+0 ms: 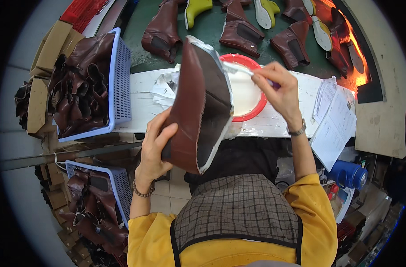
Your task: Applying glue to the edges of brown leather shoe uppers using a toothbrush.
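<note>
While a boot upper (187, 107) partly hides the bowl (240, 58), papers (330, 129) lie nearby.

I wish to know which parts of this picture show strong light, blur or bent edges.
Head view: orange glare burns bright at upper right; head view: the brush in the right hand looks smeared, perhaps by motion, while the brown boot upper in the left hand is fairly sharp; head view: the beige panel curves near the right rim, and the corners fall to black.
</note>
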A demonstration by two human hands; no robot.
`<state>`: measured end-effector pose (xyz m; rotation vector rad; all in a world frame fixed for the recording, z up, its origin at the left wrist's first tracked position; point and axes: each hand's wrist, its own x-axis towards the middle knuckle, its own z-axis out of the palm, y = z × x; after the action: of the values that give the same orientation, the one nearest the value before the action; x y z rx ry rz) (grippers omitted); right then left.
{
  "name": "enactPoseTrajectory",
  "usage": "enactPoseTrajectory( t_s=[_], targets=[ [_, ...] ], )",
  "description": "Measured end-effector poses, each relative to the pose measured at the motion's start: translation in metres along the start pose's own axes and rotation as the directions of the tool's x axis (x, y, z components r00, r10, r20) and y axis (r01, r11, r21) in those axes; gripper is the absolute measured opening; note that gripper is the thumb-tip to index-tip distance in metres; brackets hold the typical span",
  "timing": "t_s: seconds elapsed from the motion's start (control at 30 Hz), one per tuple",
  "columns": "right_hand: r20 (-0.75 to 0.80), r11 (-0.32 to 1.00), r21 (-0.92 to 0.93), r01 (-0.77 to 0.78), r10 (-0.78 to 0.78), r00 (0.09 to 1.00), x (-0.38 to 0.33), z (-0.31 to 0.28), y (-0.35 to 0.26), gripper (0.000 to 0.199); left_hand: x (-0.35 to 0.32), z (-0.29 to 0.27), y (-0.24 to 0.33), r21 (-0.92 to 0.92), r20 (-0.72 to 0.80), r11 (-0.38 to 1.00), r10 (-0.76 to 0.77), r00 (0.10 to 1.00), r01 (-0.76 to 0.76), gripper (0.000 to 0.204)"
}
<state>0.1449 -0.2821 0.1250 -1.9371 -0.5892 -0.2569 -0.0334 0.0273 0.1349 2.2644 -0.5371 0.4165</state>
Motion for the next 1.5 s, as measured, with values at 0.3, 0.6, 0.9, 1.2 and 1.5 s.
enactPoseTrajectory(
  t_s=[0.3,0.6,0.9,1.2,1.5],
  targets=[
    [0.038,0.988,0.019,0.154,-0.154,0.987,0.018,-0.010,0.006,0.019,0.006,0.001,0.006,0.051,-0.058,0.999,0.007,0.998,-0.004,0.078],
    [0.039,0.998,0.030,-0.052,0.051,0.998,-0.011,-0.018,0.015,0.015,0.003,0.001,-0.008,-0.067,-0.057,0.997,0.021,0.998,-0.025,0.074],
    [-0.024,0.945,-0.324,-0.049,0.044,0.999,-0.024,-0.027,0.015,0.012,0.006,0.002,-0.002,0.026,-0.021,1.000,-0.012,1.000,0.012,0.075],
    [0.021,0.967,-0.234,-0.102,0.110,0.994,-0.027,-0.031,0.010,0.010,0.031,0.014,0.003,0.084,-0.149,0.978,-0.179,0.972,0.193,0.081],
    [-0.097,0.996,-0.058,0.068,-0.073,0.993,-0.022,-0.016,-0.004,0.018,0.043,0.030,0.011,0.094,-0.226,0.982,-0.139,0.964,0.163,0.078]
  ],
)
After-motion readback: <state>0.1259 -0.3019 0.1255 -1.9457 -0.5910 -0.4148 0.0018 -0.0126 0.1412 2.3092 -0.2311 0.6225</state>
